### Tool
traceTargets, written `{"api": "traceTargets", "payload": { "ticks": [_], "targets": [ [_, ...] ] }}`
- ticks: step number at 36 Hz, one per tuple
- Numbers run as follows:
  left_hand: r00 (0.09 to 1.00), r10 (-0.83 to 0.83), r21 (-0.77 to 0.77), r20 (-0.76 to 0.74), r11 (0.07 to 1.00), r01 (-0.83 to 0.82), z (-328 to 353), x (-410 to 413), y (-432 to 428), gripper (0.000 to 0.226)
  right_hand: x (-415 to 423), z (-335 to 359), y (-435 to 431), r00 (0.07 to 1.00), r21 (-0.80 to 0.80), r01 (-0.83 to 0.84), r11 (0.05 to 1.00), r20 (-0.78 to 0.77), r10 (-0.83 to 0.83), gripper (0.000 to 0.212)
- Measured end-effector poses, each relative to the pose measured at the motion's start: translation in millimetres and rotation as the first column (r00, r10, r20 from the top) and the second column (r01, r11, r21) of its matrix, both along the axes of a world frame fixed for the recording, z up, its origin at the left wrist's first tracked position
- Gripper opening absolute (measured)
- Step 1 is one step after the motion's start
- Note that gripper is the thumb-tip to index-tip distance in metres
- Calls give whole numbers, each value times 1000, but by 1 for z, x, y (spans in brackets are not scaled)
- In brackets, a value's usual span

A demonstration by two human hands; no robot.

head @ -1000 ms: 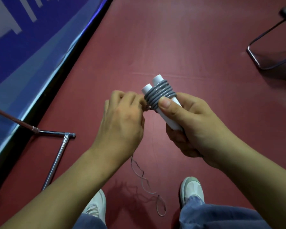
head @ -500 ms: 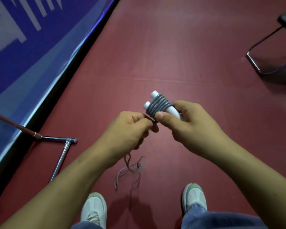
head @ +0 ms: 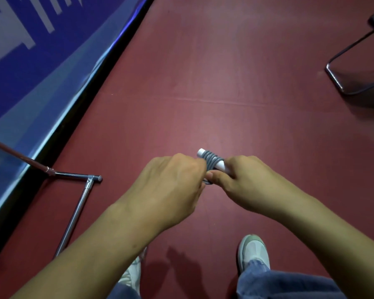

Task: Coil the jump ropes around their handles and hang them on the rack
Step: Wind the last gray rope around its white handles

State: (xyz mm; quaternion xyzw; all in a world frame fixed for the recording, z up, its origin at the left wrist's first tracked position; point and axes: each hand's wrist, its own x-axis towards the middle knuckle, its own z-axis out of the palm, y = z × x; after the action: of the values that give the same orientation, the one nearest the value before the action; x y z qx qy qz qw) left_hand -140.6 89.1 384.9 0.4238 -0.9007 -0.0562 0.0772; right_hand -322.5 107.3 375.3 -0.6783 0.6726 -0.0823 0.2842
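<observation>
Over red floor, left hand and right hand grip coiled rope.

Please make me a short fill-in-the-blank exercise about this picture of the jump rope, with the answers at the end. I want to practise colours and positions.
1. The rope wound around the handles is ____ in colour.
2. The handles themselves are ____.
3. The metal rack base lies on the floor on the person's ____ side.
4. The chair frame stands at the upper ____ of the view.

Missing words: grey; white; left; right.
</observation>
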Motion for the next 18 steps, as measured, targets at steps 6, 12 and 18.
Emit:
{"api": "traceTargets", "payload": {
  "ticks": [6, 12, 18],
  "targets": [
    [967, -218, -88, -136, 974, 207, -6, 9, -11, 17, 3, 4, 4, 999, 117, -38, 992, 4, 38, 43],
    [924, -211, 139, -320, 954, 266, -6, 18, -25, 11, 10, 9, 12, 997, 174, -75, 982, 48, 68, 34],
    [895, -244, 170, -372, 930, 325, 4, 19, -22, 7, 21, 11, 14, 991, 213, -127, 969, 75, 114, 37]
  ]
}}
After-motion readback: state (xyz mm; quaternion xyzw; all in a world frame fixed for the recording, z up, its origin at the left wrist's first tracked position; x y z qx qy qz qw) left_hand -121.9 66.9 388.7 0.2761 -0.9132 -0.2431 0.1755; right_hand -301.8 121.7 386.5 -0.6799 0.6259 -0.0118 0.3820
